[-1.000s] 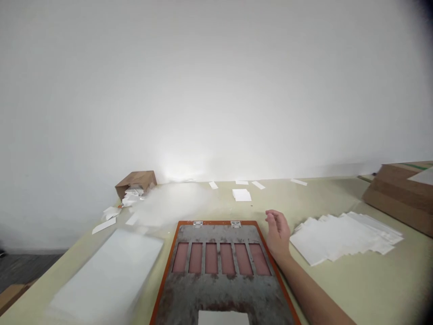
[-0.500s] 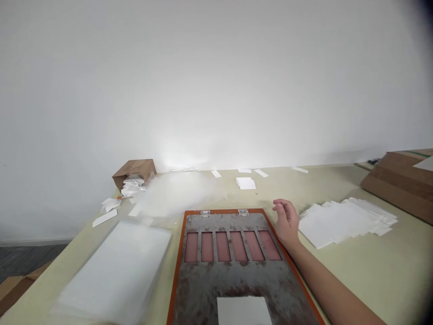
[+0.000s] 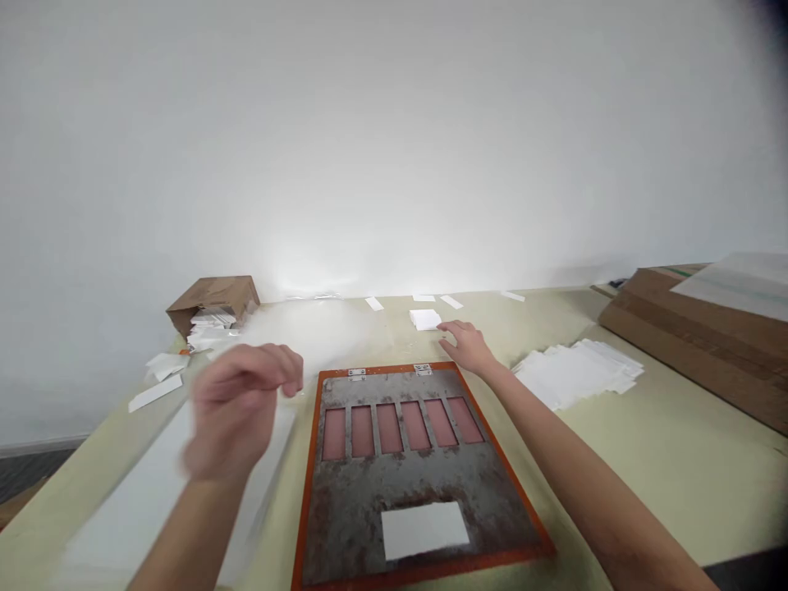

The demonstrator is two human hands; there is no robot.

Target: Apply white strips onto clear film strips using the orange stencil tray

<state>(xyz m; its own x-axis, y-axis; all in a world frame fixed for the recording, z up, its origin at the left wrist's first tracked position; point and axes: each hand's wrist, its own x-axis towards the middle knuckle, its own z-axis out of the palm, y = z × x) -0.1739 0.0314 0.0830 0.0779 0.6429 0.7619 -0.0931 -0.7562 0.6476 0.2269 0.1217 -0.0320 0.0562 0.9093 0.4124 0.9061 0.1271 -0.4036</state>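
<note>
An orange-framed metal plate (image 3: 369,492) with a row of reddish rectangular slots lies flat on the table in front of me, and a white card (image 3: 423,529) rests on its near part. My right hand (image 3: 468,346) reaches past the plate's far right corner, fingers spread and empty, just short of a small stack of white cards (image 3: 424,318). My left hand (image 3: 237,406) is raised and blurred above a large white sheet stack (image 3: 123,509) at the left; its fingers curl loosely.
A fanned pile of white sheets (image 3: 575,371) lies right of the plate. Brown cardboard (image 3: 689,328) sits at the far right. A tipped brown box (image 3: 213,297) spills paper scraps at the back left. Loose strips lie along the wall edge.
My left hand has come up into view over the left stack. My right hand has moved forward and left from the plate's right edge toward the small card stack.
</note>
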